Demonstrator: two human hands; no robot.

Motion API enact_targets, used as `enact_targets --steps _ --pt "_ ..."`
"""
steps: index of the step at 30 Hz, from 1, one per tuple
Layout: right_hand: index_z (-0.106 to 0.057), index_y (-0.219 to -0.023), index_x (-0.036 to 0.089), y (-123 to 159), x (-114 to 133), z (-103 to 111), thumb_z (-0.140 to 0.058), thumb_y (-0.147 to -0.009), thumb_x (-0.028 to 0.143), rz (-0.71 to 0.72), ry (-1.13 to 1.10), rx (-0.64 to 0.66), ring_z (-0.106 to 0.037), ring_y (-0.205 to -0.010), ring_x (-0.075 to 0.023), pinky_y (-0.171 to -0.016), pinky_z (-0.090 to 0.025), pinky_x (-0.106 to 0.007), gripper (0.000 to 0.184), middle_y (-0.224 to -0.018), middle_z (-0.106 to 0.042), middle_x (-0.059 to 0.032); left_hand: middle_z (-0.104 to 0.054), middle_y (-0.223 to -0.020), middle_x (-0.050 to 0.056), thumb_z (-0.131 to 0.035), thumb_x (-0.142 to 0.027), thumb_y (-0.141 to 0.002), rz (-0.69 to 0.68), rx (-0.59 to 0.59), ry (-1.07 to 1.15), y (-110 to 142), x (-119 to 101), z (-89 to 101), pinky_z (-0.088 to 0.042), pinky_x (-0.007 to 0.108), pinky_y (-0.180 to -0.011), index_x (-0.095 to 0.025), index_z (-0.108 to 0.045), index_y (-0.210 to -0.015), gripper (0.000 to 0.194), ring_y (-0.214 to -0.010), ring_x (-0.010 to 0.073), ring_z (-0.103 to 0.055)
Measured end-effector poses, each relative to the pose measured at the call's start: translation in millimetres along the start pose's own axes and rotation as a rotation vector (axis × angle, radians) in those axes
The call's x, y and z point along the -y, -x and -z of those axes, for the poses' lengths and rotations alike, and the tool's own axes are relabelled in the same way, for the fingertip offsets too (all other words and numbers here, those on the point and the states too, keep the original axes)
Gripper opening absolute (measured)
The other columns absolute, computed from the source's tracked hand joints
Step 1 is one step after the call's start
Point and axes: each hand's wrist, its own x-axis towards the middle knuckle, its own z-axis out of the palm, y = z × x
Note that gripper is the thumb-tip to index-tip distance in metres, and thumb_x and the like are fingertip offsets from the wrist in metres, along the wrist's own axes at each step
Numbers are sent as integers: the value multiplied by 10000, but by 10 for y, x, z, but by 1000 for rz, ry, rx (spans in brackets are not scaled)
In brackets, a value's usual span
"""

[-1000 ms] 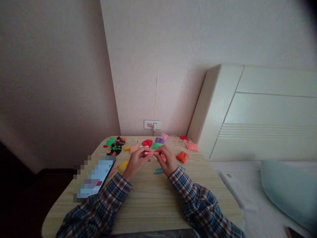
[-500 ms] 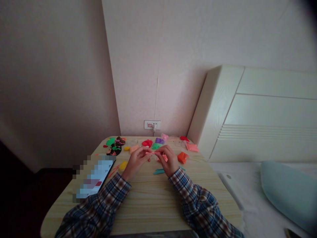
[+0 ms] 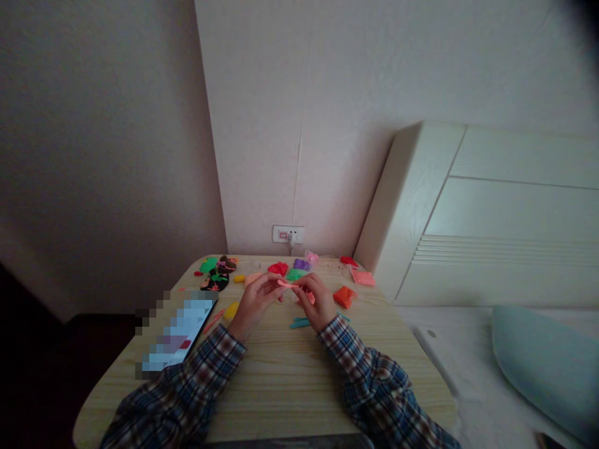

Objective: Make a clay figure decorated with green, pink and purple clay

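A thin strip of pink modelling clay (image 3: 288,284) stretches between my two hands above the table. My left hand (image 3: 256,304) pinches its left end between thumb and fingers. At the other end, the fingertips of my right hand (image 3: 317,300) are closed on the strip. Just behind the right fingers, a pink clay packet is partly hidden. Below the right hand lie blue modelling tools (image 3: 299,322), partly covered by it. A yellow clay lump (image 3: 231,311) sits beside my left wrist.
Clay packets in red (image 3: 277,269), purple (image 3: 302,265), green (image 3: 296,274) and orange (image 3: 344,297) lie across the wooden table (image 3: 281,386). Dark clay pieces with coloured bits (image 3: 215,280) are at the back left. A tablet (image 3: 180,333), blurred out, lies left of my forearm.
The pink strip shows more clearly now, its left end raised slightly and looking wider. Both hands stay almost in place, with small finger shifts.
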Motion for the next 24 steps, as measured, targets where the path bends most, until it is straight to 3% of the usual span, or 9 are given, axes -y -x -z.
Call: enact_targets --steps 3,7,17,24 --pt "-588 -816 171 3 12 1 -459 -848 277 16 22 58 -502 -632 -130 -604 -436 -270 170 -754 -544 -39 -581 -750 13 -639 -296 -680 0 -26 -40 3 -33 -1 -475 253 -639 -143 -551 -775 200 -668 122 -547" --pt "-574 -894 172 6 28 10 -449 -845 250 4 -14 2 -506 -673 -137 -641 -446 -285 156 -835 -544 -55 -592 -792 24 -636 -299 -684 -6 8 -96 -13 5 16 -464 279 -744 -144 -550 -754 191 -803 157 -569" --pt "-557 -831 174 6 42 18 -528 -805 258 40 -45 29 -494 -703 -148 -643 -433 -291 92 -797 -526 -41 -586 -749 18 -600 -325 -732 -106 77 -415 -16 105 38 -453 244 -605 -152 -587 -772 178 -653 134 -563" --pt "-544 -789 175 11 23 -2 -530 -805 239 22 -28 43 -490 -692 -139 -635 -426 -275 67 -761 -522 -26 -607 -746 33 -591 -276 -735 -212 77 -564 -16 126 33 -442 239 -596 -154 -606 -774 128 -688 151 -564"
